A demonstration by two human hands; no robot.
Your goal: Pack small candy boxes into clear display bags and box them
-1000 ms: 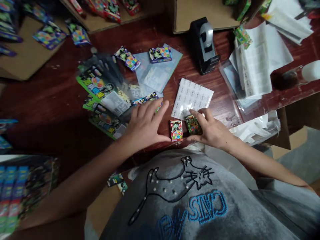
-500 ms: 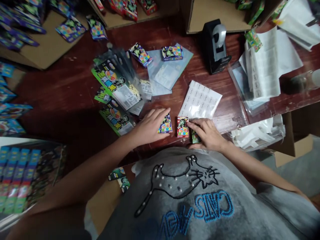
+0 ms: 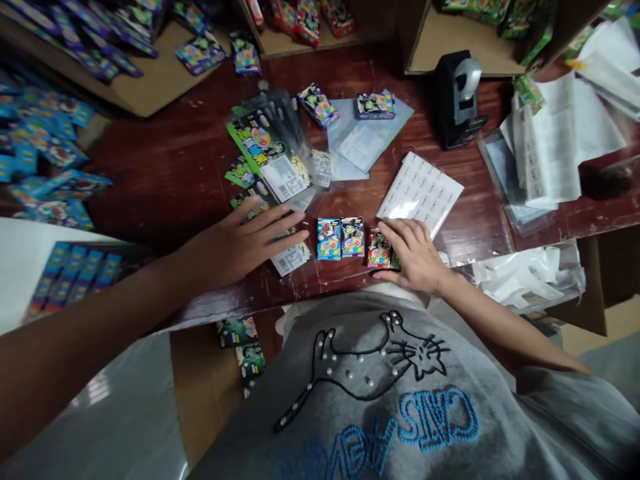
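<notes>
My left hand (image 3: 245,240) is open, its fingers spread over printed plastic bags (image 3: 290,260). Just to its right, a small blue box (image 3: 329,239) and a small purple box (image 3: 353,237) lie side by side, face up. My right hand (image 3: 415,257) is closed around a red box (image 3: 379,250) and a green box (image 3: 395,261) beside it, fingers at the far side and thumb at the near side. Most of the green box is hidden under that hand. A sheet of printed white labels (image 3: 425,193) lies beyond my right fingers.
A black tape dispenser (image 3: 453,113) stands at the back right. Two more purple boxes (image 3: 375,105) rest on clear bags. Cartons (image 3: 170,73) of small boxes line the far edge; a pile of blue boxes (image 3: 55,140) lies left. Papers (image 3: 550,147) are at right.
My left hand has let go of the purple box and moved left, uncovering the blue box beside it. My right hand stays at the red and green boxes. The camera view has shifted left.
</notes>
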